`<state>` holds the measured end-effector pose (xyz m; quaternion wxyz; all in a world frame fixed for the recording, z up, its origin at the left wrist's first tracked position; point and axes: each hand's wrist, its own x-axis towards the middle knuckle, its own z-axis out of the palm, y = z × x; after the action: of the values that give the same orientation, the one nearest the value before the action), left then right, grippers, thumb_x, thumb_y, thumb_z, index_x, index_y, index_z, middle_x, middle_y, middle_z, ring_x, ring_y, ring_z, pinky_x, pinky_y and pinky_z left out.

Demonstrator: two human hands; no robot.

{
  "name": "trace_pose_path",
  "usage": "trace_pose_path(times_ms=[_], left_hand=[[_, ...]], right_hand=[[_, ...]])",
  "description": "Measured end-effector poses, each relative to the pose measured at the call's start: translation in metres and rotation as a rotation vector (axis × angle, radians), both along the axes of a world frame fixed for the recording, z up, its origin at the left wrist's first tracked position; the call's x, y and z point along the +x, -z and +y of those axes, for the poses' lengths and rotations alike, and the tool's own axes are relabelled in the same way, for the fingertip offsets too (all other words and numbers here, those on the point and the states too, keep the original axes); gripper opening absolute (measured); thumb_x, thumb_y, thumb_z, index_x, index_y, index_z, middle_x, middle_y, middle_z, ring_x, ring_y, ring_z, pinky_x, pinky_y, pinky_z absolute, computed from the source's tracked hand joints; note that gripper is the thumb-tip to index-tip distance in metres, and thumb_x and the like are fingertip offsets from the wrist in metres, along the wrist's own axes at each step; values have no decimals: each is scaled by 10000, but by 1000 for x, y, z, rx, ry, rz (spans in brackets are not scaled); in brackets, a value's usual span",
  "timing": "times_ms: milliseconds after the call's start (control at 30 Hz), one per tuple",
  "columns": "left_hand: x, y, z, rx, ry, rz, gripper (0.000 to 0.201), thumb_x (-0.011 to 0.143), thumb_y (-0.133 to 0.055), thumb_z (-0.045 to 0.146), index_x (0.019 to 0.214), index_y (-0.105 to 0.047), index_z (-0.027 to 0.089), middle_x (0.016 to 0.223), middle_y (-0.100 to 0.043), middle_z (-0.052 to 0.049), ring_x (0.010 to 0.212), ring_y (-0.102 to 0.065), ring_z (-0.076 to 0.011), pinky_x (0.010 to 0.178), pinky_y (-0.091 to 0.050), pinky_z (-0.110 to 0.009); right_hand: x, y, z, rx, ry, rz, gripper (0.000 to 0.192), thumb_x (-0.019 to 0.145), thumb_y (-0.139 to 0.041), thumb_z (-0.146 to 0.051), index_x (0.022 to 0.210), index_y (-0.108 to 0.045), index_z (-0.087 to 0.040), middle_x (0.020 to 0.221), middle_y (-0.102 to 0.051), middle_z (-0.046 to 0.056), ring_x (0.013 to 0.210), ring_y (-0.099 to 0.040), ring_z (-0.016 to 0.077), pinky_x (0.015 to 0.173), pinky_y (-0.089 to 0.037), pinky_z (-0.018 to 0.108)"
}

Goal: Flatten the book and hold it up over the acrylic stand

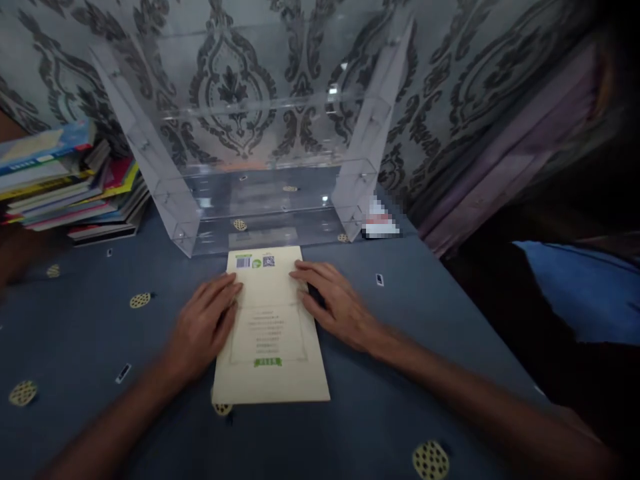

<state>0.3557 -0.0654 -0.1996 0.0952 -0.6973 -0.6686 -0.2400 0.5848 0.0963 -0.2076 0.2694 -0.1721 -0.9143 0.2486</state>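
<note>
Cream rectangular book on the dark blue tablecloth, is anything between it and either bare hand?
Nothing visible: the bare left hand touches the cream rectangular book at its left edge, the bare right hand at its right.

Bare left hand (203, 327), bare right hand (340, 303), uncovered forearms (465, 385)

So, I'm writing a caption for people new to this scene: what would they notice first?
Probably the pale book, flat on the blue table between the left hand and right hand, fingers at its edges. Next, the clear rack beyond it, before the patterned wall. Then the colourful book stack at picture left.
</note>
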Motion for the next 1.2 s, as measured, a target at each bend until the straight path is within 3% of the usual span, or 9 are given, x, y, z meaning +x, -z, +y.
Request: trace_pose_path(times_ms=[200, 500, 700, 900, 1200], left_hand=[[18, 3, -7, -35, -46, 119, 366, 999, -451, 158, 1347, -561, 122, 1328, -672, -131, 1273, -581, -282, 978, -552, -455], [13, 7, -7, 24, -74, 173, 337, 1006, -426, 166, 1302, -585, 142, 1278, -703, -128, 1199, -638, -292, 940, -551, -470], [3, 17, -5, 4, -93, 14, 376, 1022, -375, 269, 1302, -601, 160, 1365, -645, -150, 1200, -649, -284, 985, -563, -475], [-7, 22, -1, -24, -26, -49, 394, 1016, -383, 302, 1312, -606, 170, 1400, -618, -146, 1250, -632, -260, 1033, -553, -432], [-9, 20, -1, -57, 18, -58, 441, 1042, -321, 333, 1320, -589, 121, 1410, -599, -177, 1287, -602, -240, 1073, -509, -445]], right_hand=[[5, 3, -3, 188, -63, -17, 308, 1003, -479, -173, 1291, -582, -131, 1374, -618, 164, 1341, -523, 284, 1026, -566, 483], [4, 4, -2, 300, -79, -39, 321, 1000, -471, -174, 1289, -602, -122, 1326, -650, 174, 1293, -554, 310, 1007, -571, 512], [1, 14, 3, 167, -85, -16, 297, 999, -466, -233, 1226, -640, -153, 1301, -658, 167, 1230, -595, 285, 1027, -528, 527], [-15, 16, 22, 10, 43, -72, 355, 931, -526, -242, 1255, -640, -151, 1402, -581, 186, 1342, -525, 290, 1107, -443, 505], [-34, 10, 47, -20, 43, -67, 335, 875, -588, -212, 1190, -673, -133, 1191, -647, 132, 1146, -601, 247, 1050, -449, 422]])
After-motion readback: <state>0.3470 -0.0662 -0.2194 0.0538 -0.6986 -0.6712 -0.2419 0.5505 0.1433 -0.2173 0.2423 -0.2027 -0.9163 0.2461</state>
